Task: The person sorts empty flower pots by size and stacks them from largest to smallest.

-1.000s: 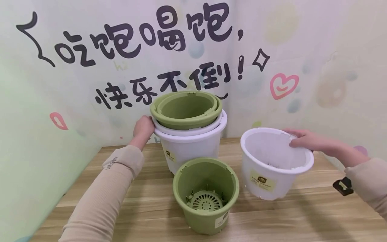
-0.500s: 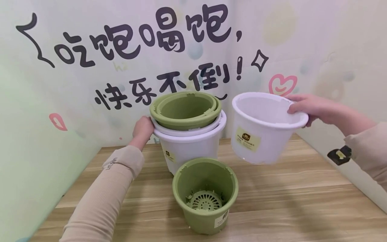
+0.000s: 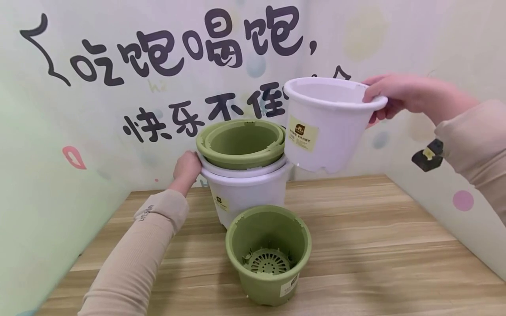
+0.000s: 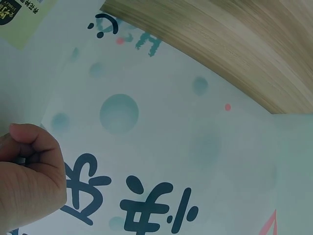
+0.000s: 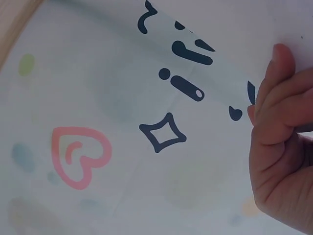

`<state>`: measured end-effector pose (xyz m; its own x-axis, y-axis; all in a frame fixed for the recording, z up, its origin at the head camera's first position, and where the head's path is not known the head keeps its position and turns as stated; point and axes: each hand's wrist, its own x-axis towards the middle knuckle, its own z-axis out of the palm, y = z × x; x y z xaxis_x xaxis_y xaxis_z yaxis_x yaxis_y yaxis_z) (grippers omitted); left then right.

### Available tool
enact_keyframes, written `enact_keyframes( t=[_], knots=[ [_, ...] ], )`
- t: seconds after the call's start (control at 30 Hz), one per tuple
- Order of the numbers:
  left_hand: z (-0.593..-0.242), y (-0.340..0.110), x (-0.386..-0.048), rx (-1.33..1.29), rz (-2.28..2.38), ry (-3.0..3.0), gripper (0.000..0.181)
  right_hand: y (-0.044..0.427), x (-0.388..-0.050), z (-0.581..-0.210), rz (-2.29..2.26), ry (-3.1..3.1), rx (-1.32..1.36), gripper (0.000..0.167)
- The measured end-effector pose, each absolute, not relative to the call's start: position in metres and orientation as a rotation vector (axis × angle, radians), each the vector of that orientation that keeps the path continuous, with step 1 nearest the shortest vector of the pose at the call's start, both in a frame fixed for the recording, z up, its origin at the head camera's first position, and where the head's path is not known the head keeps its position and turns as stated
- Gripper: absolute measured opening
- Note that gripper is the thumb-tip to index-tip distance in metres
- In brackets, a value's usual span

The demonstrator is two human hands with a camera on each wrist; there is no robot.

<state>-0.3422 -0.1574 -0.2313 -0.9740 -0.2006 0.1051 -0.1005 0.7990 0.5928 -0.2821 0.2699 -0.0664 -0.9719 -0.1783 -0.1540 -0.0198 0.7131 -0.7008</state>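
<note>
White pot (image 3: 322, 127) is up off the counter (image 3: 379, 245), just R of the stack (image 3: 247, 197) & overlapping its R edge in the head view; can't tell if they touch. Pot's mouth sits higher than the stack's top green rims, its base approx level w/ the stack's white rims. That side-by-side gap matters most: going onto the stack would need more height + a shift L. No long axis to speak of; pot's round, mouth up, tilted w/ the rim lower on the hand side.

R hand (image 3: 399, 94) is the nearer one: fingers closed on the pot's R rim, thumb over the inside, others outside, so the pot hangs L of them. L hand (image 3: 187, 170) is across on the stack's L side, fingers curled at its white rims; can't tell which rim(s) they've got. Green pot (image 3: 269, 287) stands upright in front, apart from both hands.
</note>
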Motion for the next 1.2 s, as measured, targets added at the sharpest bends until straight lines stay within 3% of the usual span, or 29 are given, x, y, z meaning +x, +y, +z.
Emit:
enact_keyframes(
  t=[0.17, 0.33, 0.87, 1.2],
  knots=[
    [-0.232, -0.158, -0.344, 0.235, -0.914, -2.822, 0.045, 0.258, -0.290, -0.045, -1.113, 2.692, -0.148, 0.017],
    [-0.232, -0.158, -0.345, 0.236, -0.921, -2.824, 0.045, 0.245, -0.296, -0.031, -1.119, 2.680, -0.143, 0.012],
    [-0.231, -0.158, -0.345, 0.235, -0.923, -2.828, 0.046, 0.175, -0.310, -0.018, -1.152, 2.674, -0.138, 0.019],
    [-0.232, -0.158, -0.346, 0.244, -0.919, -2.828, 0.045, 0.131, -0.319, -0.031, -1.294, 2.771, -0.041, 0.025]
  ],
)
